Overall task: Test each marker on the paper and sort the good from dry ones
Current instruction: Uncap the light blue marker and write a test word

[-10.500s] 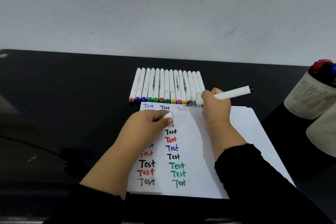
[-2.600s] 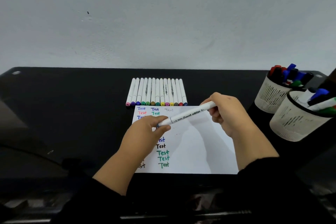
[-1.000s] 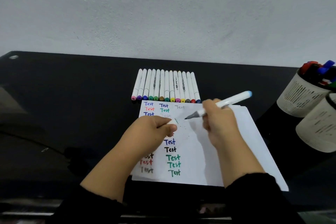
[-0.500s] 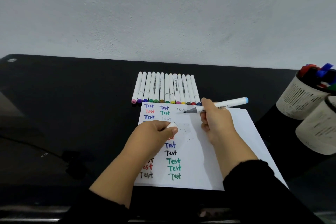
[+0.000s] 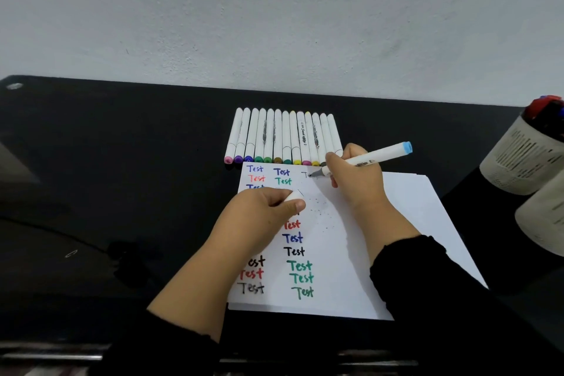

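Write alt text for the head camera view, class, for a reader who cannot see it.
A right hand presses the tip of a white marker with a blue end to a white paper sheet covered in coloured "Test" words, while the left hand grips a small white cap. A row of white markers lies beyond on the black table.

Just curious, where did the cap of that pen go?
The cap is pinched in the left hand, over the paper, left of the writing right hand.
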`<control>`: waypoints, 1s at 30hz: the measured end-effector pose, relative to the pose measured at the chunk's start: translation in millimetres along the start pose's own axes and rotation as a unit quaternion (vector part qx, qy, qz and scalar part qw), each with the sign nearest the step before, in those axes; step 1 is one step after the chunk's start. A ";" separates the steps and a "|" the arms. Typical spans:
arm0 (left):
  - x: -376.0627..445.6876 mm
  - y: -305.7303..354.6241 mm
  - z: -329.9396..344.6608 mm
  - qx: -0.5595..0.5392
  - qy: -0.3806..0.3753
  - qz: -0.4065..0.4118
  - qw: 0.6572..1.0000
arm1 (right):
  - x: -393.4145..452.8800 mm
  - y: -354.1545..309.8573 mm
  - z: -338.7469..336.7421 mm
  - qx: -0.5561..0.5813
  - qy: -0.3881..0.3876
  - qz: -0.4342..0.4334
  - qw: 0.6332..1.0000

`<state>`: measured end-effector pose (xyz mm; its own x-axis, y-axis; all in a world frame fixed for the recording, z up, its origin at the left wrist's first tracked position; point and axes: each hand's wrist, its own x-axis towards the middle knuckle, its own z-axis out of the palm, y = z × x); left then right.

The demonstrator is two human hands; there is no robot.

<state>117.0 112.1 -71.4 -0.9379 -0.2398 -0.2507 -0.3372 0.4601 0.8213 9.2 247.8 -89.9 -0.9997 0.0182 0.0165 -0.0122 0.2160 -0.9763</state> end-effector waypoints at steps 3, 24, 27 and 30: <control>2.6 -1.0 0.8 0.009 0.008 -0.001 1.000 | 0.4 2.5 1.2 0.003 0.002 -0.004 1.000; 14.4 -5.0 4.0 -0.001 0.010 -0.019 1.000 | 1.1 5.1 2.1 -0.018 -0.012 -0.020 1.000; 15.1 -4.9 3.7 0.001 0.009 -0.022 1.000 | 1.8 5.9 1.6 -0.011 -0.015 -0.016 1.000; 14.8 -6.2 4.1 -0.005 0.011 -0.023 1.000 | 0.1 6.5 1.9 -0.018 -0.028 -0.023 0.999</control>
<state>104.8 109.2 -82.2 -0.9194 -0.2799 -0.2764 -0.3787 0.4392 0.8147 9.0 247.4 -96.6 -0.9978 -0.0477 0.0470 -0.0575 0.2506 -0.9664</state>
